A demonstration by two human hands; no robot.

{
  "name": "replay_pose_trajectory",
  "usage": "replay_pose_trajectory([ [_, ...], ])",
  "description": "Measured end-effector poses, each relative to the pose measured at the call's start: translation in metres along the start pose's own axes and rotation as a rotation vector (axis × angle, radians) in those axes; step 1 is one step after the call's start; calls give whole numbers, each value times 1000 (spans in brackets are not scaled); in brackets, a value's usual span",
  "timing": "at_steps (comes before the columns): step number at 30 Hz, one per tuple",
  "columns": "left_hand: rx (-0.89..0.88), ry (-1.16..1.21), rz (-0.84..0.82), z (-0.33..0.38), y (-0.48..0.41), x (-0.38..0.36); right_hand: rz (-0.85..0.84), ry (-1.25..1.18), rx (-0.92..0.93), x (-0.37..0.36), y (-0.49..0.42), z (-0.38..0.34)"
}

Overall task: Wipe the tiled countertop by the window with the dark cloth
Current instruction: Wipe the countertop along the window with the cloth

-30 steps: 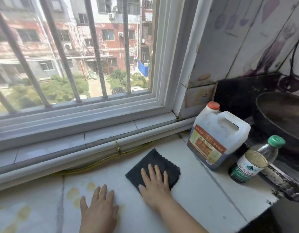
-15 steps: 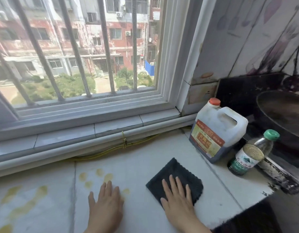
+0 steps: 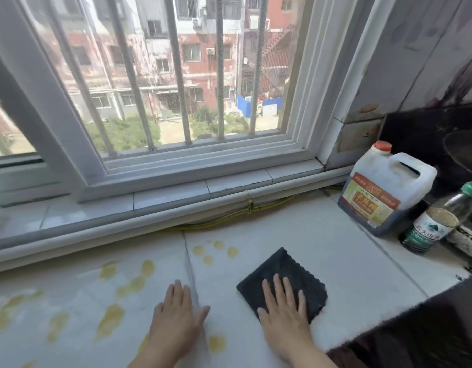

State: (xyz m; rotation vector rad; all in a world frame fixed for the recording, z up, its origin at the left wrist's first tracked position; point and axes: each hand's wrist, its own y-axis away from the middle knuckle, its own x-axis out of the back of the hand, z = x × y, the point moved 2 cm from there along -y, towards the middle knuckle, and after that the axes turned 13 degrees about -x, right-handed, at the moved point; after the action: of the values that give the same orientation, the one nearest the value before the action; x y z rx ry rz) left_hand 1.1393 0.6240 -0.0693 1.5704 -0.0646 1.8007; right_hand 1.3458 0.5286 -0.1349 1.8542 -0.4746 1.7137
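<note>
A dark folded cloth (image 3: 280, 272) lies flat on the white tiled countertop (image 3: 322, 248) below the window. My right hand (image 3: 285, 317) presses palm-down on the cloth's near half, fingers spread. Flat on the bare tile to its left rests my left hand (image 3: 177, 322), holding nothing. Several yellow stains (image 3: 213, 252) dot the tiles beyond and left of my hands.
A white jug (image 3: 383, 189) with a red cap stands at the right, beside a green-capped bottle (image 3: 436, 221). A dark pan (image 3: 466, 158) sits behind them. A yellow cord (image 3: 229, 221) runs along the pipe under the barred window. The counter's front edge drops off at lower right.
My right hand has slid the cloth from near the wall toward the front edge. The view has shifted left, showing more stained tile. My left hand stays flat.
</note>
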Motion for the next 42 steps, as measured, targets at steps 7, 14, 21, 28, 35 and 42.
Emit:
replay_pose_trajectory([
  [7, -87, -19, -42, -21, 4, -10, -91, -26, -369, 25, 25, 49],
  [14, -103, -59, -27, -26, 4, -15, 8, 25, -55, -14, 55, -45],
  [21, -153, -5, 3, -34, -2, -14, -143, -95, -424, 28, 27, 33],
  [28, -183, -12, 7, -37, -3, -15, -107, 8, 0, 13, 37, -73],
  [35, -185, -12, 20, -40, -3, -17, -80, 13, -165, 26, 38, 16],
  [42, -199, -39, 33, -40, -3, -16, 8, -120, -23, -12, 85, -67],
])
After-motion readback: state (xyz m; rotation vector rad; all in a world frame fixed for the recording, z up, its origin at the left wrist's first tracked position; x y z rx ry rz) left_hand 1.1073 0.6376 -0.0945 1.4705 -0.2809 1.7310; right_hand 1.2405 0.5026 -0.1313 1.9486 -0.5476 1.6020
